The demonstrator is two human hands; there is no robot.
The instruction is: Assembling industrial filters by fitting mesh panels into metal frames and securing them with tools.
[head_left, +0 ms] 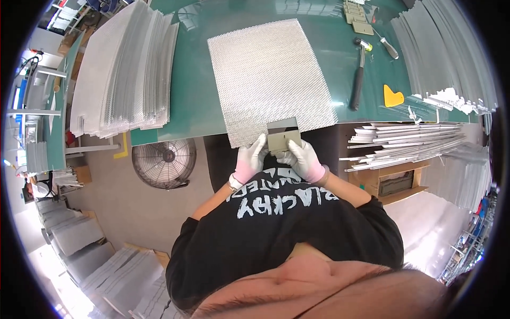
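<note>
A silvery metal mesh sheet lies on the green table, its near edge reaching past the table's front edge. At that near edge is a rectangular notch, and a small olive-beige plate sits just in front of it. Both of my hands wear white gloves with pink cuffs. My left hand pinches the plate's left edge, beside the mesh corner. My right hand grips the plate from the right, thumb on its face and fingers underneath. Whether the plate touches the mesh, I cannot tell.
Mesh sheets stand stacked at left and right. On the table's right side lie a hammer, a screwdriver, a yellow scraper and several olive plates. Metal strips and a floor fan are below.
</note>
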